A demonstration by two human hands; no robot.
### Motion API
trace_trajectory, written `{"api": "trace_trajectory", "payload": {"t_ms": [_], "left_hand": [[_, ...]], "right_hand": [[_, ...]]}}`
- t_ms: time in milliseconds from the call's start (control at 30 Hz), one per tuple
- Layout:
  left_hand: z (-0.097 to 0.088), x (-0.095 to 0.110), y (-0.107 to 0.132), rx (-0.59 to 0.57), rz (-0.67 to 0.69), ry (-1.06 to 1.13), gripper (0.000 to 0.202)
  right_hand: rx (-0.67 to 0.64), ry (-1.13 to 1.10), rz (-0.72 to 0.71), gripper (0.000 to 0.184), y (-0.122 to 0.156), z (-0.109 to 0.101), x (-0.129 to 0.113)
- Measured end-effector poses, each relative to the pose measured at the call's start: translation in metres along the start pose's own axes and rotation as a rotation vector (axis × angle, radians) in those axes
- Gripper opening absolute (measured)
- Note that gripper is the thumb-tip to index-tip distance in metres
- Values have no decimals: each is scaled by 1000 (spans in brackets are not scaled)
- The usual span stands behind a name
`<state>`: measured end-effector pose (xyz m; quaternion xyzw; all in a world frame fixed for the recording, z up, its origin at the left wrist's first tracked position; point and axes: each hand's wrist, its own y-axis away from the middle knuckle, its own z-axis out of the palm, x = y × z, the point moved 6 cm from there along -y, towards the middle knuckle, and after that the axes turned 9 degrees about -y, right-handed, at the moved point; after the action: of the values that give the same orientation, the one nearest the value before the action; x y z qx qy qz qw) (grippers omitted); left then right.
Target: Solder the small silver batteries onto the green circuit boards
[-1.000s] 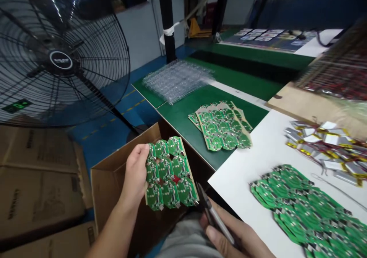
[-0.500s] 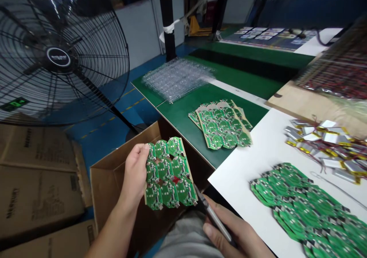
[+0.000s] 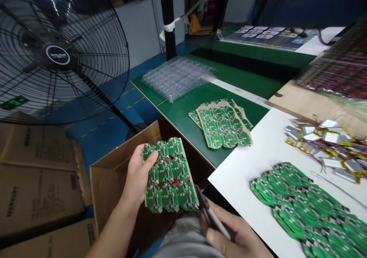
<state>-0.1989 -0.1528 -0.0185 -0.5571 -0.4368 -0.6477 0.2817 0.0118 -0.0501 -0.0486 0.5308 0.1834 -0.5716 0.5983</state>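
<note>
My left hand point(image 3: 137, 177) grips the left edge of a green panel of round circuit boards point(image 3: 170, 175), thumb laid over its top left corner. It holds the panel over an open cardboard box point(image 3: 106, 181). My right hand point(image 3: 233, 235) is closed around a small pair of cutters point(image 3: 210, 212), whose dark jaws sit at the panel's lower right corner. A red mark shows near the panel's middle.
A stack of board panels point(image 3: 223, 124) lies on the green mat. Loose round boards point(image 3: 304, 204) are piled on a white sheet, with silver battery cells point(image 3: 329, 141) behind. Clear blister trays point(image 3: 177, 76) sit further back. A large black floor fan point(image 3: 57, 55) and cardboard boxes point(image 3: 34, 177) stand at left.
My left thumb has slid onto the panel's top left corner and the panel has tilted slightly. The cutter jaws stay at its lower right corner.
</note>
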Motion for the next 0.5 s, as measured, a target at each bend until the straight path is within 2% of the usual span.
{"api": "trace_trajectory", "payload": {"t_ms": [67,200,367,500], "left_hand": [[-2,2,2,15,21,-52,32],[-3,2,8,2,39,-118,29],[-6,1,10,41,68,-141,30],[-8,2,10,48,69,-160,30]], "right_hand": [[87,133,-33,61,-4,-6,-3],[97,259,-84,60,-12,-5,-7],[103,300,-106,58,-18,-3,-6],[62,243,-110,58,-23,2,-5]]}}
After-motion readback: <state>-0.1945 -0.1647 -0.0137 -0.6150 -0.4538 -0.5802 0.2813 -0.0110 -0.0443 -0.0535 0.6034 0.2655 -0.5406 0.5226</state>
